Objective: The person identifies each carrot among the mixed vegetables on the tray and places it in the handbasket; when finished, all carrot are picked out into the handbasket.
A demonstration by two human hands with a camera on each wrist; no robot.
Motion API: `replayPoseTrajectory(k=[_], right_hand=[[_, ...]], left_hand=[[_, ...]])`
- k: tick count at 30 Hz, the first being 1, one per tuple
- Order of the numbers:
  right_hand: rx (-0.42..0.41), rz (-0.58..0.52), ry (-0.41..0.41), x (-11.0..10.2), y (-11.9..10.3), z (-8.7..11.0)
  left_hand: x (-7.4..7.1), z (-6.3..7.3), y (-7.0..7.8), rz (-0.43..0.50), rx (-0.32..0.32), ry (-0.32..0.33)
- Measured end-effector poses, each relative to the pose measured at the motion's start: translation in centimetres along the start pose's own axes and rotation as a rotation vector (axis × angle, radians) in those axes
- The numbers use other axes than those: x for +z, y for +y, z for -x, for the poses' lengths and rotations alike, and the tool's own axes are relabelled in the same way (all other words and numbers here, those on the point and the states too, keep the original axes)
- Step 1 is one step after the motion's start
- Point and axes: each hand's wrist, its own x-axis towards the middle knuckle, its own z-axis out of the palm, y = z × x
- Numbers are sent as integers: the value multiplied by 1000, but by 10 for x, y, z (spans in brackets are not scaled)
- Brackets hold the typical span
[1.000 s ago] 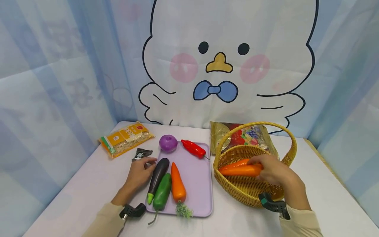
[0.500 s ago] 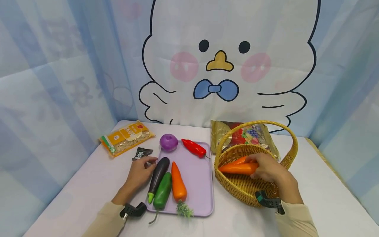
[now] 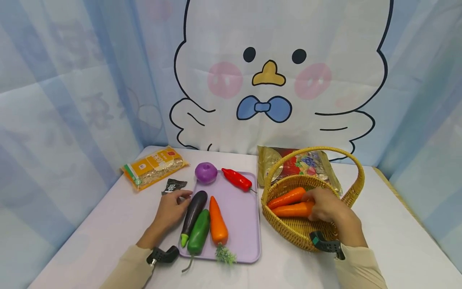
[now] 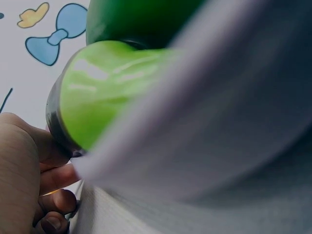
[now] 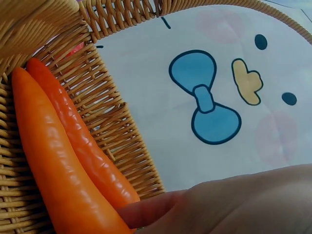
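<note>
My right hand reaches into the wicker basket and grips the thick end of the nearer orange carrot. A second carrot lies just behind it, pointing the same way. In the right wrist view, a finger lies against the held carrot at its wide end. My left hand rests at the left rim of the lilac tray, beside the eggplant, its fingers loosely curled. The eggplant's green cap looms large in the left wrist view.
On the tray are a green cucumber-like vegetable, a leafy-topped carrot and a red pepper. A purple onion sits at its back corner. Nearby lie a yellow oat bag, a black packet and a gold bag.
The right hand has moved a little left and lowered inside the basket; the two carrots now show a gap between them. The left hand has stayed at the tray.
</note>
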Motion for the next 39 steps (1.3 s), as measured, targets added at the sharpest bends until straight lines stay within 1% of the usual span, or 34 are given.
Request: replayPoseTrajectory(k=[5,10,16,23,29,35,39], right_hand=[[7,-49,37,0,2,-3],[0,-70,58,0,2,-5],[-21,-87,80,-1,3,-3],[-34,-115,90,-5,0,2],[-57,-124,112,-11,-10,8],[-83,-132,147,-16,-25,17],[-132,-131,179,-19,-37,24]], left_hand=[[-1,0,1,-1,5,4],[-2,0,1,-1,4,3],[-2,0,0,3,11,10],[-1,0,1,0,0,-2],[-1,0,1,-2,-11,-11],[0,0,1,-3,-17,-13],[0,0,1,-3,-18,-11]])
